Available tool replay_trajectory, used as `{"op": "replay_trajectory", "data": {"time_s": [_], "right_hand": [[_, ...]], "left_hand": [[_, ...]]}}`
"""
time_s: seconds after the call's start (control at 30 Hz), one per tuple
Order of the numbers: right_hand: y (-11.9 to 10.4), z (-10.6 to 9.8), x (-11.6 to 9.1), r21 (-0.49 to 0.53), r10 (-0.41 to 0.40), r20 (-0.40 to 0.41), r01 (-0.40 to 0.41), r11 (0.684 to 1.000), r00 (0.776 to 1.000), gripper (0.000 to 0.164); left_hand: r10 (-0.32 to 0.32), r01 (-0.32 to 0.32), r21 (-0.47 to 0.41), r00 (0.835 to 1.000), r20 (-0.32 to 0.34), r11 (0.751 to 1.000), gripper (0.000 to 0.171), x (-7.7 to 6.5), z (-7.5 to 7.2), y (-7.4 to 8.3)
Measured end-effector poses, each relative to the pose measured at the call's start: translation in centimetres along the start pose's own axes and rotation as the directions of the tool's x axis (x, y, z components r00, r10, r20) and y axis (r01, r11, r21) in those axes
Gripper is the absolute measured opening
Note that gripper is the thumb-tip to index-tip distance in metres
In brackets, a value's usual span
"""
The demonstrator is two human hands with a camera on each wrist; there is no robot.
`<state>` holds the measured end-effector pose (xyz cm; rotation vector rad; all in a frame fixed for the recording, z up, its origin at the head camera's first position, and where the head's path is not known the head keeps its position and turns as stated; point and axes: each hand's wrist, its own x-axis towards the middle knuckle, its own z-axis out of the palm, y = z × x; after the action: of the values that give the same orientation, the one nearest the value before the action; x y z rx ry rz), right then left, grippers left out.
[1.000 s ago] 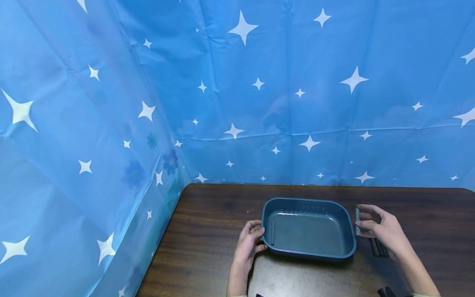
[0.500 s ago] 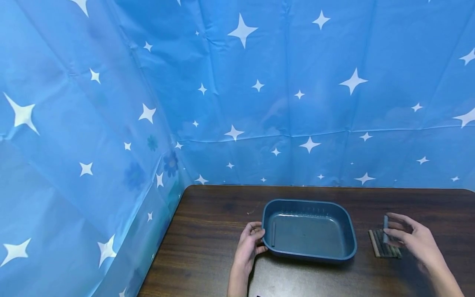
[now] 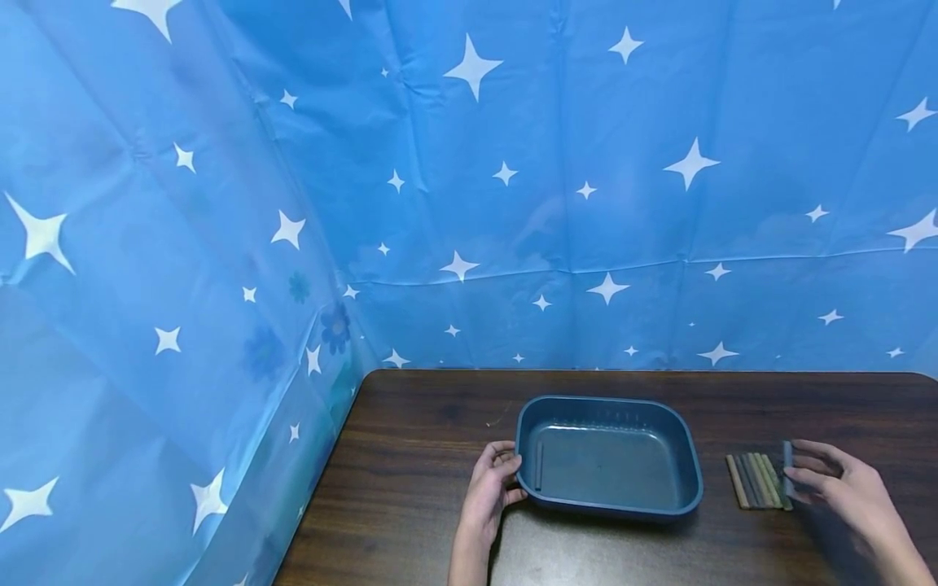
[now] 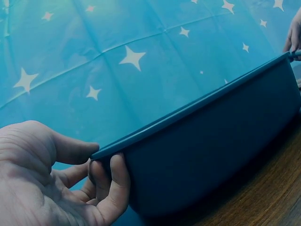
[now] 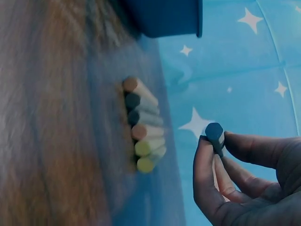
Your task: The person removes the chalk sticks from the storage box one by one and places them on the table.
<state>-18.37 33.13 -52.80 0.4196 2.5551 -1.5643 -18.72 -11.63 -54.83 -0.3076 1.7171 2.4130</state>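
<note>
A dark blue rectangular basin (image 3: 615,460) with rounded corners stands on the table. My left hand (image 3: 487,488) pinches its left rim, thumb on top and fingers below, as the left wrist view shows. Between thumb and fingertips, my right hand (image 3: 843,484) holds a blue-grey chalk stick (image 5: 215,132). In the head view that stick appears just right of a row of chalk sticks (image 3: 755,480) in tan, grey and yellow-green, lying side by side. Whether it touches the table or the row cannot be told there; the right wrist view shows it apart from them. A dark stick-shaped strip (image 3: 539,465) lies along the basin's left floor.
The brown wooden table (image 3: 410,456) runs past the basin on both sides. Behind it and to the left hangs a blue sheet (image 3: 572,203) with white stars. The row of chalk sits right of the basin, with a gap between.
From the basin's right rim, my right hand has moved right with the chalk stick to the far side of the row, uncovering it. My left hand keeps its hold on the rim.
</note>
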Motion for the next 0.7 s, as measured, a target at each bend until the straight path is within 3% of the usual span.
{"op": "replay_trajectory", "data": {"time_s": [0.4,0.7], "right_hand": [[3.2,-0.1,1.7,-0.052,0.086,-0.128,-0.093,0.994,0.988,0.060],[2.4,0.5,0.5,-0.295,0.023,-0.152,-0.067,0.953,0.988,0.046]], "left_hand": [[0.000,0.000,-0.010,1.000,-0.003,1.000,0.029,-0.3,0.0,0.0],[-0.002,0.002,-0.012,1.000,0.001,1.000,0.029,-0.5,-0.1,0.0]]}}
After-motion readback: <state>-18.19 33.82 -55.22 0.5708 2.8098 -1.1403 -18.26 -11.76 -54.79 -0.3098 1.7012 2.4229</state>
